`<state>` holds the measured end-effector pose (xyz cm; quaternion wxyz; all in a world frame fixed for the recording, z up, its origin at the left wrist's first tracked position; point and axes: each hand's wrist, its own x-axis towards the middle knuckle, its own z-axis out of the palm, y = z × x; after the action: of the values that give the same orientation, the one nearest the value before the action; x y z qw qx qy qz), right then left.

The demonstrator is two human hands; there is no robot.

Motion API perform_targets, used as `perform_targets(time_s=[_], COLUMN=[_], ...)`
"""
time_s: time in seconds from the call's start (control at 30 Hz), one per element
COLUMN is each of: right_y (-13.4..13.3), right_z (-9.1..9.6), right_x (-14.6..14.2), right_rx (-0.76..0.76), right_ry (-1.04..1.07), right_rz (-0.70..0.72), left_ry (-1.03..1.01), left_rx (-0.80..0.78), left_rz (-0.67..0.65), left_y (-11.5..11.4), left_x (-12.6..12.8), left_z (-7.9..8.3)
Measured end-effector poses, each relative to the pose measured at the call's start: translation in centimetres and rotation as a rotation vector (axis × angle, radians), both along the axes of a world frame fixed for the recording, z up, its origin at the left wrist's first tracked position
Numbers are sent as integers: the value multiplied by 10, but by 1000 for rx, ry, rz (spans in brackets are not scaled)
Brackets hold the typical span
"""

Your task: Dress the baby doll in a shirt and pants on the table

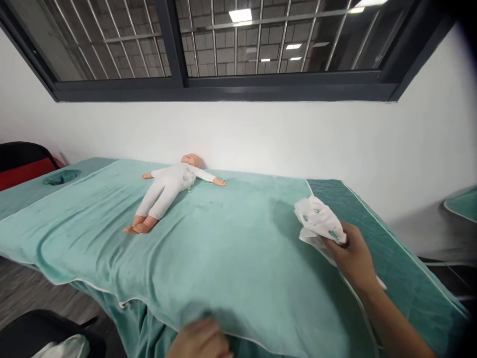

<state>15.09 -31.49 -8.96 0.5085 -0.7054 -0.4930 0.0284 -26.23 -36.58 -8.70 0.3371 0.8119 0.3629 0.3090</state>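
My right hand [353,256] grips a folded white diaper [316,219] with small green prints and holds it above the right part of the bed. Below, at the front edge of the bed, my left hand [201,340] is smeared by motion, so its fingers cannot be made out. A baby doll [166,184] with a white cloth body lies on its back further off to the left, arms spread, head near the wall. Some clear crumpled material [189,178] shows at its side. Neither hand touches the doll.
A green sheet [238,238] with soft folds covers the padded bed [413,293], which has a face hole [61,176] at the left. Behind it are a white wall and a barred window [238,89]. A black chair [48,328] stands at lower left.
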Motion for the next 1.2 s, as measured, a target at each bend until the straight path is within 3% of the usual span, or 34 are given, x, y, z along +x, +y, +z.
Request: perform_targets(time_s=[0.07,0.17,0.23,0.33,0.4,0.5,0.6,0.7,0.87,1.07,1.13,1.2], right_y=[13,44,72,110,126,126,110,97,100,110,110,111], right_z=[16,28,22,0,-14,-23,-15,-6,-5,-8,-8,-7], right_x=[-22,-55,-72,-88,-94,-103,-111,-119,-128,-116,-116,-122], right_rx=[-4,38,8,-68,-76,59,221,263,142,163,163,115], right_ry=[268,635,748,679,537,256,-48,-188,-119,337,354,273], right_rz=[131,379,530,527,437,335,318,413,640,751,774,786], left_ry=[-36,-463,-754,-1017,-1075,-1088,-1121,-1131,-1023,-1053,-973,-880], left_rx=[-51,-349,-473,-656,-712,-746,-789,-851,-804,-888,-870,-742], left_rz=[29,165,158,166,146,97,95,111,70,120,130,102], left_y=[44,123,167,203,207,204,204,207,204,208,209,207], left_x=[31,80,103,117,115,108,105,105,103,101,104,110], left_z=[-1,1,0,-2,-3,-4,-4,-6,-7,-5,-4,-3])
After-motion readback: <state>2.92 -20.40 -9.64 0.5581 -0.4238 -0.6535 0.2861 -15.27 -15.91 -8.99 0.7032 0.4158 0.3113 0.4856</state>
